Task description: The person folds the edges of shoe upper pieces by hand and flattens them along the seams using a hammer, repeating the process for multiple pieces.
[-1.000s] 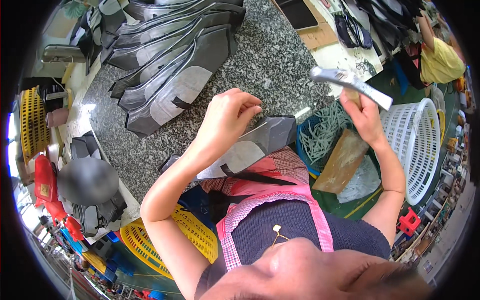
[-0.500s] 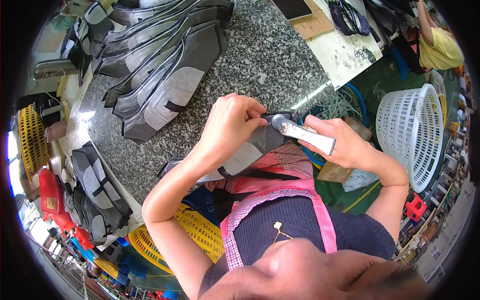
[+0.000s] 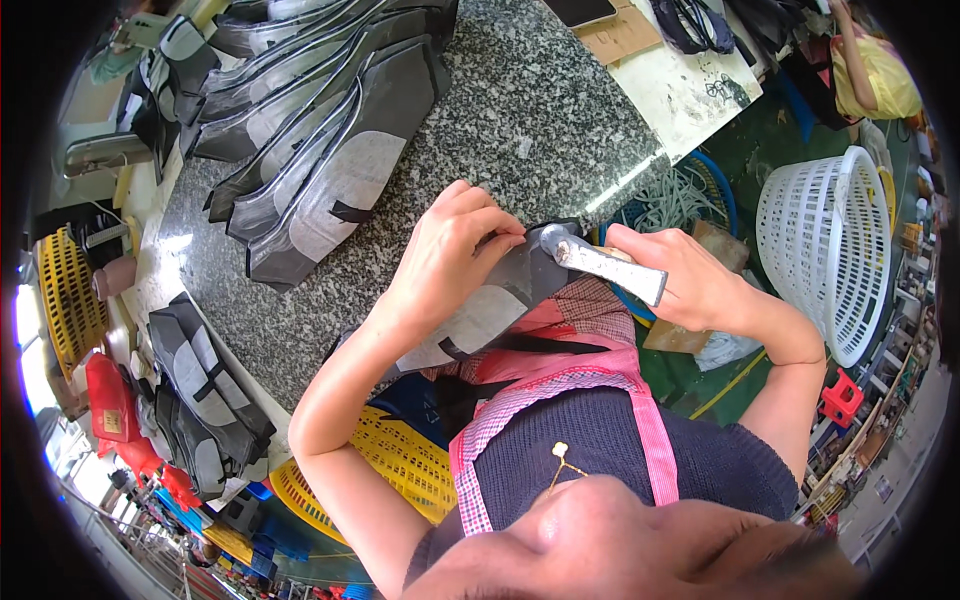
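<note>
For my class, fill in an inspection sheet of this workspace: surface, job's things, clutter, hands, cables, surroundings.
Surface: speckled stone worktop, glossy.
Job's things: hammer over the right end of a grey piece at the near edge; contact unclear. Overlapping similar pieces lie beyond, to the left.
Clutter: brown board under a dark flat object, upper right.
Hands: right hand grips the hammer; left hand is at the grey piece, fingers bent, grip unclear.
Cables: none identifiable; a dark looped bundle is unclear.
Surroundings: white basket, red stool, co-worker's yellow top at right.
</note>
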The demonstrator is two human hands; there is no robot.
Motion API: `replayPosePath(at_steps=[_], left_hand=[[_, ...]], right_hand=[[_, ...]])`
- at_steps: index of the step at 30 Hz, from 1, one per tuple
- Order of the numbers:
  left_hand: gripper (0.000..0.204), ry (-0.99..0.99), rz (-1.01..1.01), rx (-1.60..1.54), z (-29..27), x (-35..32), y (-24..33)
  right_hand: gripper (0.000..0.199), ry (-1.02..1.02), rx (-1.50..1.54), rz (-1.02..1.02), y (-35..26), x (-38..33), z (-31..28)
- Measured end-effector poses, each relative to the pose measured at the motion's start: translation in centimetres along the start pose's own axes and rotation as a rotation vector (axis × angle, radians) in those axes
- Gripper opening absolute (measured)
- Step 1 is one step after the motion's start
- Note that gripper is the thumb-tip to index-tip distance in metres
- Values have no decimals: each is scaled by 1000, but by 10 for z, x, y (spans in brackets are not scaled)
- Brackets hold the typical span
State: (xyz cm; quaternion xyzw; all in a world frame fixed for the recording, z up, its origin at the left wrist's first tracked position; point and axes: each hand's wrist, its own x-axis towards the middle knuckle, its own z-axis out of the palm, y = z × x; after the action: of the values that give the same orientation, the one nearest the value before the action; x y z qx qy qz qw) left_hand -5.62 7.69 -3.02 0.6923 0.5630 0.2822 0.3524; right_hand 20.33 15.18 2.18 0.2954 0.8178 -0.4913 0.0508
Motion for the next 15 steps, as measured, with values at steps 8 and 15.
replayPosePath(at_steps=[8, 15], left_hand=[[23, 28, 407, 393, 4, -16, -2], [18, 59, 457, 614, 7, -21, 2]], right_hand=[[17, 142, -14, 18, -16, 8, -4], [14, 200, -118, -36, -13, 11, 0]])
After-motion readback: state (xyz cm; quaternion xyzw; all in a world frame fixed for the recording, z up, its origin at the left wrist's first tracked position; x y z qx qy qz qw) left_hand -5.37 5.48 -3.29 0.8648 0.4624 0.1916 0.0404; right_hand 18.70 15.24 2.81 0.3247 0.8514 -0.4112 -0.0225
